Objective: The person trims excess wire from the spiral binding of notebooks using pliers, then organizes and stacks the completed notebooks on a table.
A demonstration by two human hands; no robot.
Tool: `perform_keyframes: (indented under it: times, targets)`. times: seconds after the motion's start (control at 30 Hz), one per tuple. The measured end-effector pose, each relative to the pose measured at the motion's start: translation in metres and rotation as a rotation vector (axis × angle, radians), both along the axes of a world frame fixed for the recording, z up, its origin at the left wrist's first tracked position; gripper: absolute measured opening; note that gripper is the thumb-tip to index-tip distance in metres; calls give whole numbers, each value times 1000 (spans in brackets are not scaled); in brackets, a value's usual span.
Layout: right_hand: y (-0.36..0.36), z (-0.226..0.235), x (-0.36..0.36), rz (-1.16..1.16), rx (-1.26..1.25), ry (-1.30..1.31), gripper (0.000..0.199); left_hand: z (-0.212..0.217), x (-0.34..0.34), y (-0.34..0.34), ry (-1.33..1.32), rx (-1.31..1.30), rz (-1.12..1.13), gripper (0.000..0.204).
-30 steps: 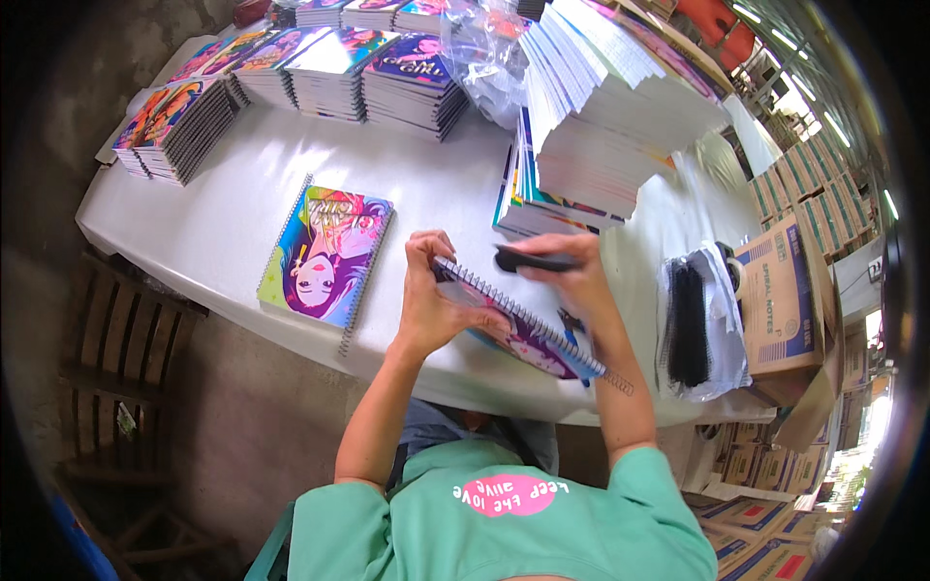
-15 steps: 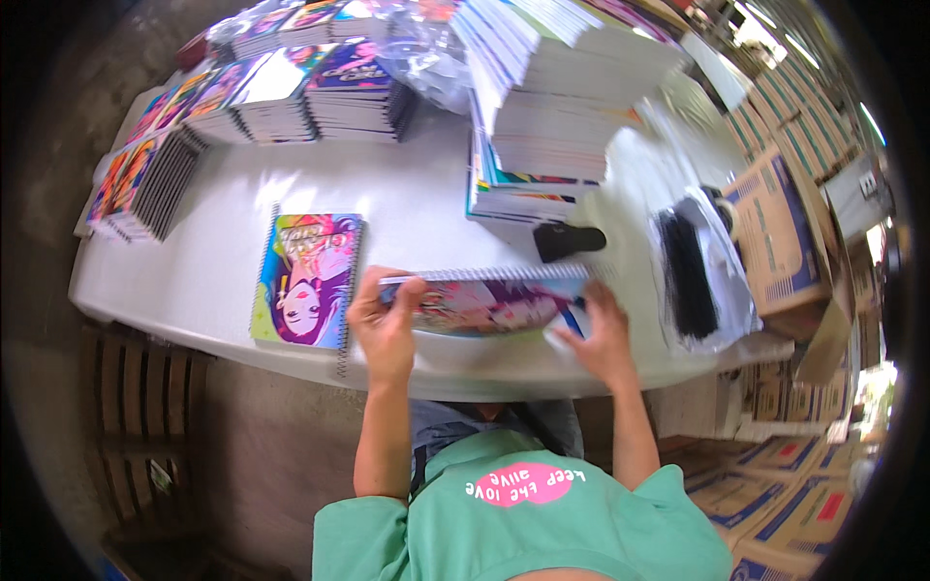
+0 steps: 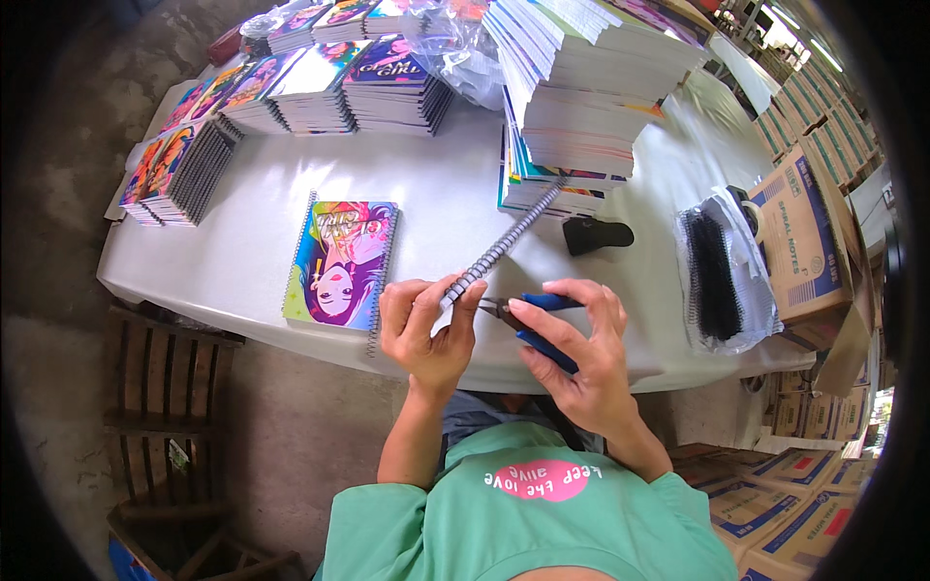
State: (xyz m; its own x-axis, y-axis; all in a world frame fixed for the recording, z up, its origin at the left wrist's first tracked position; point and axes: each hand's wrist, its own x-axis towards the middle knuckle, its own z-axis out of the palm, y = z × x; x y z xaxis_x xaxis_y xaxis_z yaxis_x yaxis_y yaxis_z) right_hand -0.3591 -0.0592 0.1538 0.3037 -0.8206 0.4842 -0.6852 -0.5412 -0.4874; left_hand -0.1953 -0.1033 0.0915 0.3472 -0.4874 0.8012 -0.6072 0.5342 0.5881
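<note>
The left hand (image 3: 426, 324) pinches the near end of a spiral-bound notebook (image 3: 504, 244) held edge-on above the worktop (image 3: 446, 184). Just beside it, the right hand (image 3: 572, 353) grips blue-handled pliers (image 3: 528, 320), tips at the spiral's end.

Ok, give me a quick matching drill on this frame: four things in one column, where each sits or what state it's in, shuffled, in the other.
Things:
1. spiral notebook
2. blue-handled pliers
3. colourful notebook
4. bag of black spirals

Places or states:
A. lying flat on the white table, left of the hands
B. held edge-on in the left hand
C. on the table's right end, beside a cardboard box
D. gripped in the right hand

Pairs: 1-B, 2-D, 3-A, 4-C
</note>
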Motion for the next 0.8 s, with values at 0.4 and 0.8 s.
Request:
perform_keyframes:
  times: [0.4,0.8]
  targets:
    - [3,23,-2,85,276,-29,38,5,-6,2,-214,-131,44,36]
    - [-1,-53,-28,-148,434,328,46,3,23,5,32,-48,141,23]
